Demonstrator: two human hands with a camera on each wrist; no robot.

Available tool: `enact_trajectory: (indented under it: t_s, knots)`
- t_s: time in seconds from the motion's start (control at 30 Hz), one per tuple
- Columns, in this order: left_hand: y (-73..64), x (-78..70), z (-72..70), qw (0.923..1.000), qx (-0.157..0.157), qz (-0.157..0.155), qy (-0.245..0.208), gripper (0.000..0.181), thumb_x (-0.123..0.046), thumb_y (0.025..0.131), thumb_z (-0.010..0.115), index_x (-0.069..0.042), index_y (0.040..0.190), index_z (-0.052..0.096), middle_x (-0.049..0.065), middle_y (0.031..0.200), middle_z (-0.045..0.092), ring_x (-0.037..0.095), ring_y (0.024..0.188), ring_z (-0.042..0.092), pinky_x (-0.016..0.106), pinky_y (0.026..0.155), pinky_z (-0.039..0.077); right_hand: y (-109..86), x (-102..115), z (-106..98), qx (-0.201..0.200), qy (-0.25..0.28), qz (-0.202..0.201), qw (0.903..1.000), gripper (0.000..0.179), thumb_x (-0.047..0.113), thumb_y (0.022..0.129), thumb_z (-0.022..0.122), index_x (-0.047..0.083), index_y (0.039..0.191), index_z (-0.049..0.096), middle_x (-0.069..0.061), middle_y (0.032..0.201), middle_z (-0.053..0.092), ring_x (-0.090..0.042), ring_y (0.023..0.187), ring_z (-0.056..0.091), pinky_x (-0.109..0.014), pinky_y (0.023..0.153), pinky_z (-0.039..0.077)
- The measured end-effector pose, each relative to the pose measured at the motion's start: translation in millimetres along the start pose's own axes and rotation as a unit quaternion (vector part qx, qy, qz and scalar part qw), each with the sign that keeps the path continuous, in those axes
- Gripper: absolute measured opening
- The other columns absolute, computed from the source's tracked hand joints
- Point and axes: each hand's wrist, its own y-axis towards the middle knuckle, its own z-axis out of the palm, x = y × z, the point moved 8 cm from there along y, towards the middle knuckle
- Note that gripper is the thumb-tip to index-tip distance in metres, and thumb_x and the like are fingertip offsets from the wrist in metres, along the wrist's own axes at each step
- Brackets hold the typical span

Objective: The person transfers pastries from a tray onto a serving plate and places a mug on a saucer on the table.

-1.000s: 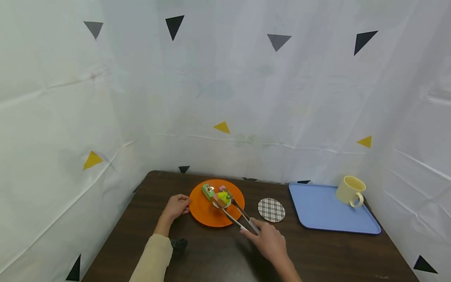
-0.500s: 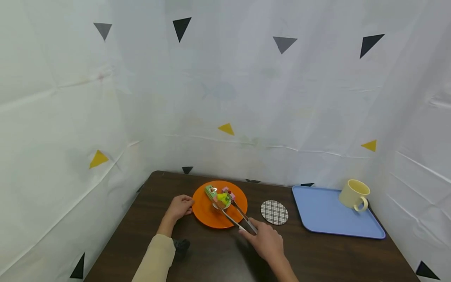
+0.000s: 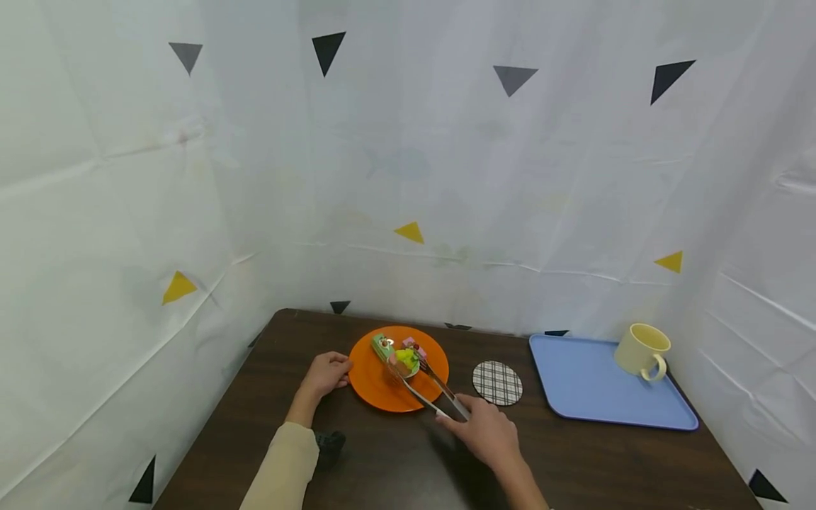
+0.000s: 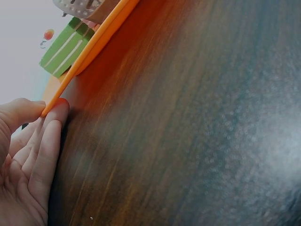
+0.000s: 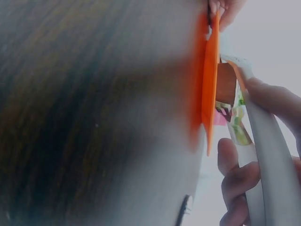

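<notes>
My left hand (image 3: 324,374) pinches the left rim of an orange plate (image 3: 376,389), thumb on top and fingers underneath. My right hand (image 3: 489,428) grips a pair of metal tongs (image 3: 417,397), which reach over the plate from the front right. Between their spread tips stands a small round cake with a yellow-green topping (image 3: 406,360); the right wrist view shows its brown side (image 5: 226,84). Whether both tips touch it I cannot tell. Behind it on the plate lie a green layered cake slice (image 3: 382,345) and a pink piece (image 3: 413,345), partly hidden.
Right of the plate lies a round checked coaster (image 3: 497,383). A blue tray (image 3: 593,389) with a yellow mug (image 3: 636,352) on it stands at the table's right side. White sheets with printed triangles hang behind and beside the dark wooden table (image 3: 605,467).
The head view has shifted slightly. The tongs' tips have moved a little over the plate around the small round cake, and the pink piece shows more. My left hand stays on the rim.
</notes>
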Motion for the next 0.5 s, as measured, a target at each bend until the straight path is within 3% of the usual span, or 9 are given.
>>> enact_trajectory:
  t_s: [0.5]
  knots:
    - [-3.6,-3.6,3.2,1.0000,-0.003,-0.008,0.004,0.038,-0.021,0.109,0.064,0.006,0.135,0.064,0.020,0.119,0.072,0.012,0.082,0.071,0.024,0.075,0.064,-7.1,-20.4,-14.8,0.025,0.019,0.003,0.9995,0.071,0.072,0.081,0.082,0.027,0.136,0.074,0.004,0.111,0.077,-0.020,0.083,0.064,-0.047,0.065,0.048]
